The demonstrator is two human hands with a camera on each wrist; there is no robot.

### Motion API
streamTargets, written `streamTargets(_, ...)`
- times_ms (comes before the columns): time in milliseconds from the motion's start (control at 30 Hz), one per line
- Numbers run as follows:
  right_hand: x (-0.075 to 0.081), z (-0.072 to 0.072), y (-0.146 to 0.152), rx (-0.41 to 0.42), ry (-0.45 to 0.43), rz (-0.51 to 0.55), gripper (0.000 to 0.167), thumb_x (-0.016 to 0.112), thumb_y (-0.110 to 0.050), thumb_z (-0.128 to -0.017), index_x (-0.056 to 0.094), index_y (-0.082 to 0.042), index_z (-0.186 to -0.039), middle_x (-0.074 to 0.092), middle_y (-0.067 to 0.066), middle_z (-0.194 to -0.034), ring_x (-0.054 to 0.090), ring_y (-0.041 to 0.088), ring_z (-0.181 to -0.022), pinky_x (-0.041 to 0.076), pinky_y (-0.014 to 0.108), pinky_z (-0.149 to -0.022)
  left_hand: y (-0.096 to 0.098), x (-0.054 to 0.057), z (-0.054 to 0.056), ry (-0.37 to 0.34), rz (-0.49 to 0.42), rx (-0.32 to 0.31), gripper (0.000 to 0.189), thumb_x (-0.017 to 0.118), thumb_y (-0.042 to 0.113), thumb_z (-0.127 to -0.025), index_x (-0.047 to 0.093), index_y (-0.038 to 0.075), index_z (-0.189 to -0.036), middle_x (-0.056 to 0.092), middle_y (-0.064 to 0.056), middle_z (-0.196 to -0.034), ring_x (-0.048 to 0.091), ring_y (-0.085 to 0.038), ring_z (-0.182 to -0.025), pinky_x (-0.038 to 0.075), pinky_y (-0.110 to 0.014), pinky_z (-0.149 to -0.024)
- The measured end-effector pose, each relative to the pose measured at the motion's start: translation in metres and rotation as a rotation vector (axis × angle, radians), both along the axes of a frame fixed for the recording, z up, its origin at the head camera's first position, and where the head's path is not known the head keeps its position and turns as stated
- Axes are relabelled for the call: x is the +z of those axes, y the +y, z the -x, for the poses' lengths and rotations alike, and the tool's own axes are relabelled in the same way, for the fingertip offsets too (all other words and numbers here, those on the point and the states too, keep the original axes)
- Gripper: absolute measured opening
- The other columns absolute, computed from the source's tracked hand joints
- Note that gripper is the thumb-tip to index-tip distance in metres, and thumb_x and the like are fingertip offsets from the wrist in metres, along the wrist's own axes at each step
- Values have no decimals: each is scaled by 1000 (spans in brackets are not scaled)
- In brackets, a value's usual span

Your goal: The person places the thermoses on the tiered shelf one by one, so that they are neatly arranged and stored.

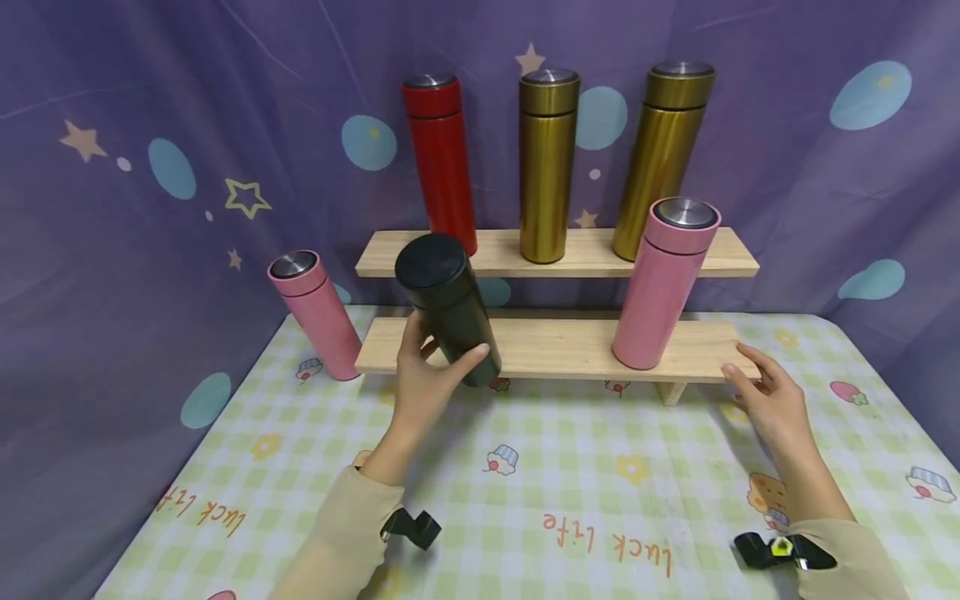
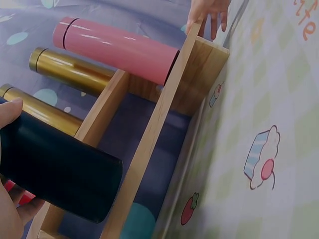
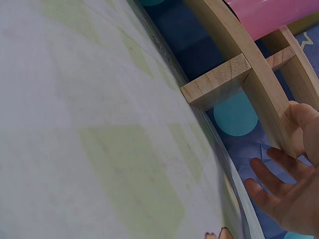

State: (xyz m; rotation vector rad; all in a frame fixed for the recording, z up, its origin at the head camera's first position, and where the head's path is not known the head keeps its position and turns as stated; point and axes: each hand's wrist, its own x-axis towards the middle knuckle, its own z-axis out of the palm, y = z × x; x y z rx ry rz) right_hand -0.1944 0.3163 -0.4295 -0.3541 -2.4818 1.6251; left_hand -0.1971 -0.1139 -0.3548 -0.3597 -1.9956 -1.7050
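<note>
A black thermos flask leans in the grip of my left hand, thumb on one side and fingers on the other. Its base overlaps the front edge of the lower wooden shelf; whether it touches the wood I cannot tell. At that shelf's right end, my right hand pinches the board between thumb and forefinger, as the right wrist view shows, with the other fingers spread below. A pink thermos stands on the lower shelf, left of the right hand.
On the upper shelf stand a red thermos and two gold ones. Another pink thermos stands on the checked tablecloth left of the rack. A purple curtain hangs behind.
</note>
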Motion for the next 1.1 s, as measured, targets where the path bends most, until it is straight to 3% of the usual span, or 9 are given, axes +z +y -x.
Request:
streamTargets(267, -2, -2, 0, 1, -6, -15, 71, 57, -54, -95, 35, -25, -155, 27, 21, -157, 53, -4, -89, 50, 12, -70, 11, -2, 0, -39, -5, -37, 74, 84, 5, -76, 48, 7, -141, 57, -15, -129, 51, -25, -119, 41, -45, -100)
streamTargets(600, -2, -2, 0, 3, 7, -29, 71, 57, -54, -95, 34, -25, -155, 28, 22, -157, 52, -6, -88, 49, 11, -70, 24, 1, 7, -5, 13, -55, 63, 85, 12, -77, 53, 10, -132, 59, -8, -122, 53, -20, -115, 44, -43, -98)
streamTargets(1100, 0, -2, -1, 0, -5, -29, 71, 56, -54, -95, 34, -25, -155, 25, 21, -158, 51, -6, -88, 49, 12, -70, 35, 7, 19, 2, 25, -90, 69, 85, 13, -78, 51, 12, -138, 58, -6, -127, 53, -19, -116, 44, -43, -97)
